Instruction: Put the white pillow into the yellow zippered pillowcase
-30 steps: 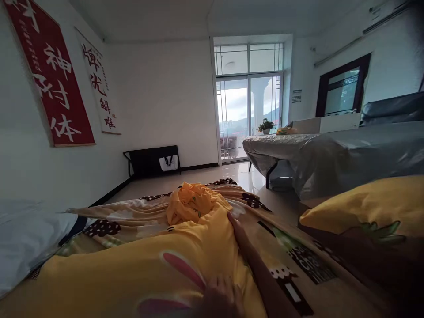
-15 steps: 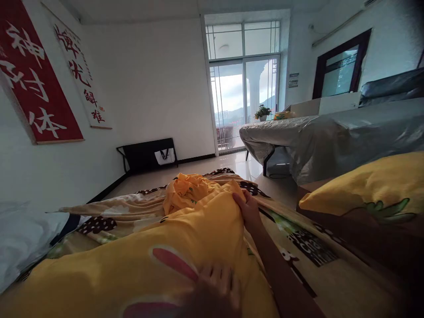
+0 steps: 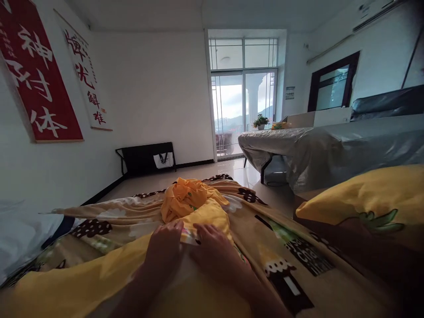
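Observation:
A yellow pillow point(image 3: 86, 269) with a printed pattern lies across the patterned blanket point(image 3: 258, 229) in front of me. My left hand point(image 3: 165, 243) and my right hand point(image 3: 212, 243) are side by side on its upper middle, a narrow strip of printed cloth showing between them. Fingers of both hands curl over and grip the pillow's cloth; the thumbs are mostly hidden. Just beyond the hands sits a crumpled orange-yellow cloth point(image 3: 185, 198) with small green prints.
Another yellow pillow point(image 3: 371, 203) with a green leaf print rests on the right. A plastic-covered table point(image 3: 298, 141) stands behind it. White plastic-like material point(image 3: 26, 234) lies at the left. A black folded frame point(image 3: 142, 157) with a white bag point(image 3: 164, 160) leans against the far wall.
My right hand has left the pillow's far corner and moved down and left. My left hand has moved up and left beside it. The pillow's far end has sunk lower.

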A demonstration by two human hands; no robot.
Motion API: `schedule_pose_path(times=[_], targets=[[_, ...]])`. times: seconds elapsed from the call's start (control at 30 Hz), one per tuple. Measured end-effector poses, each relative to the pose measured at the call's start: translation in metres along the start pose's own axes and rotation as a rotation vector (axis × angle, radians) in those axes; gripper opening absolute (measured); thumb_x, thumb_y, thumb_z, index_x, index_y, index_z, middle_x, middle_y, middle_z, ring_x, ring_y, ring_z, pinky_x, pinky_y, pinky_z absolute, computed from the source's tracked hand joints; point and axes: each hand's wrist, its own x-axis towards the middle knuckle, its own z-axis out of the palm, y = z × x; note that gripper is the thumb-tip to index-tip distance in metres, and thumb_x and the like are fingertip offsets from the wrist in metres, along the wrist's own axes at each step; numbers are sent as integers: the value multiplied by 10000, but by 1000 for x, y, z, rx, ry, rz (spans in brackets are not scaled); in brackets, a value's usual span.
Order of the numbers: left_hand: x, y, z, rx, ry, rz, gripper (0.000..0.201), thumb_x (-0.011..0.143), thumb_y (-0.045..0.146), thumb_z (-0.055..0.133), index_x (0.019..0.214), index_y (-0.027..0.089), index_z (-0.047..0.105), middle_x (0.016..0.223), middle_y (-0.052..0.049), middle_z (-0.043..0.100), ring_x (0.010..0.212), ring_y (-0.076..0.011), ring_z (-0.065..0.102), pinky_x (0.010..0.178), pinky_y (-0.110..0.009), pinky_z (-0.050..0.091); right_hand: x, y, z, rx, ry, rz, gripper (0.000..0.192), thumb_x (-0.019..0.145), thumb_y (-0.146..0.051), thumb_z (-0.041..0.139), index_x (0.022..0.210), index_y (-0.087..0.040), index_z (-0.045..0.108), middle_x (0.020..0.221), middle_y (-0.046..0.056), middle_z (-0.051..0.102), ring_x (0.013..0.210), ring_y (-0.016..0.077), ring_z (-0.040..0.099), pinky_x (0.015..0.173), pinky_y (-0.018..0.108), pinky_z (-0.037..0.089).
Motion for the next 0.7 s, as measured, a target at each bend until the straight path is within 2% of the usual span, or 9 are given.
schedule_pose_path(times=[0.1, 0.17, 0.23, 0.3, 0.37, 0.43, 0.5, 0.57, 0.7], targets=[[-6, 6, -2, 62, 107, 6, 342, 772, 0, 415, 979, 170, 628, 969, -74, 664, 945, -234, 611, 838, -385, 442, 9, 1, 12, -173, 69, 135, 539, 768, -145, 532, 1306, -178, 516, 1111, 111, 629, 1026, 237, 554, 846, 315, 386], [-16, 14, 2, 107, 265, 89, 307, 801, 9, 416, 932, 179, 636, 930, -69, 654, 914, -234, 600, 796, -379, 449, 16, 13, 8, -244, 121, 249, 409, 777, -92, 486, 1149, -196, 620, 1021, 89, 645, 926, 203, 577, 719, 266, 364], [-27, 23, 10, 117, 465, 310, 282, 839, 39, 407, 931, 184, 630, 874, -64, 641, 843, -210, 589, 754, -354, 458, 19, 22, -2, -255, 144, 276, 234, 769, -118, 518, 918, -206, 675, 954, 66, 651, 843, 171, 577, 622, 241, 310], [-35, 32, 19, 77, 546, 568, 231, 859, 85, 415, 916, 186, 616, 793, -46, 626, 737, -188, 573, 670, -324, 469, 18, 27, -10, -205, 145, 259, 144, 745, -136, 546, 789, -204, 665, 910, 48, 657, 775, 144, 570, 576, 234, 270], [-38, 39, 28, 43, 430, 690, 179, 855, 124, 437, 858, 185, 605, 749, -36, 621, 683, -196, 571, 589, -319, 479, 17, 29, -14, -133, 153, 248, 150, 730, -122, 532, 744, -200, 659, 861, 41, 668, 726, 132, 566, 568, 231, 265], [-35, 42, 34, 37, 263, 629, 198, 842, 110, 437, 893, 179, 615, 834, -47, 649, 757, -218, 605, 633, -345, 525, 18, 30, -14, -74, 168, 223, 146, 702, -127, 538, 726, -199, 662, 803, 40, 678, 695, 138, 560, 574, 231, 279], [-29, 43, 40, 29, 152, 519, 330, 824, 44, 395, 1034, 172, 615, 1027, -70, 657, 948, -229, 619, 829, -387, 538, 20, 34, -13, -11, 177, 196, 112, 669, -161, 562, 700, -195, 663, 738, 37, 681, 663, 149, 549, 574, 233, 294], [-24, 43, 46, 8, 113, 420, 485, 792, -9, 352, 1185, 177, 569, 1182, -92, 621, 1101, -230, 585, 964, -407, 489, 23, 40, -12, 83, 179, 183, 117, 650, -176, 554, 689, -189, 663, 686, 30, 675, 631, 150, 542, 572, 233, 314], [-17, 45, 49, 20, 85, 318, 675, 773, -2, 336, 1415, 208, 370, 1366, -151, 508, 1172, -262, 568, 979, -427, 478, 29, 53, -1, 314, 255, 201, 344, 593, -170, 524, 903, -184, 672, 633, -2, 642, 587, 143, 539, 562, 225, 353]])
